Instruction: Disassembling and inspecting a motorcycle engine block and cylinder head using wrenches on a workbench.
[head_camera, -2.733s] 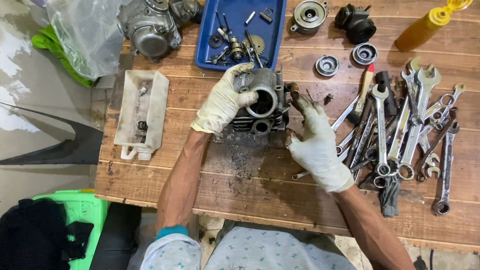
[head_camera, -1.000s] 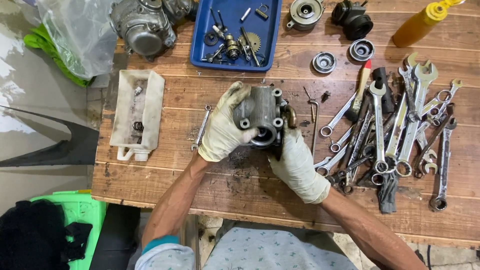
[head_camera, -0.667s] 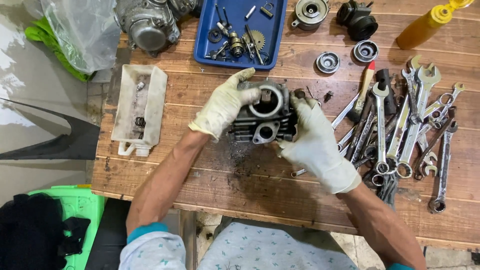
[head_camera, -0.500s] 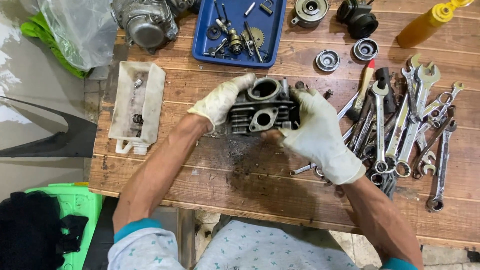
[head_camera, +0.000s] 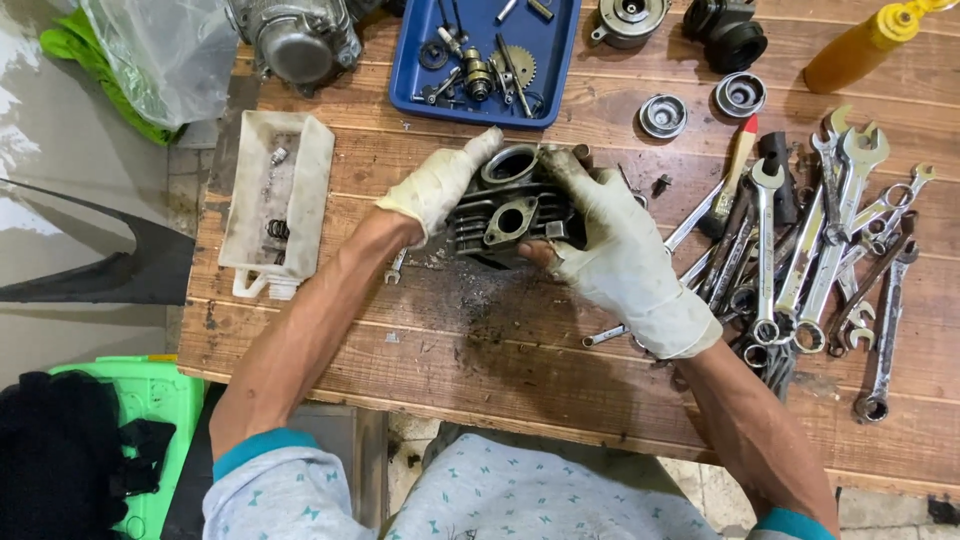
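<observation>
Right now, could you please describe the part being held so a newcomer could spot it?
On the wooden table, below the blue tray, both gloved hands grip a dark finned engine cylinder. Unlike the loose wrenches beside it, it is blocky with round ports.

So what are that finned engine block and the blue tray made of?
The finned engine block, held between both gloved hands, looks like cast metal, probably aluminium: dull grey, grimy, with thin ribs. The blue tray seems to be moulded plastic: glossy, evenly coloured, with rounded rims.
</observation>
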